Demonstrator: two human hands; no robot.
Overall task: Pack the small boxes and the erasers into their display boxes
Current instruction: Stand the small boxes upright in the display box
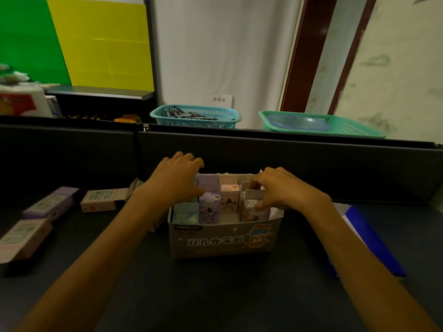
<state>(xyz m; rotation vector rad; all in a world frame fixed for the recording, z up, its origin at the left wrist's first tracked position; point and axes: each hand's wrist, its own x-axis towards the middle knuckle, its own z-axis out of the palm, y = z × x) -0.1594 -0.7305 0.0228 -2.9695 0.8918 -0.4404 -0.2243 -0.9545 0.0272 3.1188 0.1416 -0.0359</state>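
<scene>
A white display box (221, 240) with cartoon print stands on the dark table in front of me. Several small boxes stand upright inside it, among them a purple one (209, 209), a light blue one (185, 214) and a pink one (230, 194). My left hand (177, 178) reaches over the box's left rear and its fingers curl around the purple boxes at the back. My right hand (278, 188) pinches a small grey box (254, 207) with an open top flap at the right side of the display box.
Several loose small boxes lie on the table to the left, such as a purple one (51, 203) and a pink one (100, 200). A blue folder (374, 240) lies right of the display box. Two green baskets (195, 116) (321, 124) sit behind the dark partition (287, 161).
</scene>
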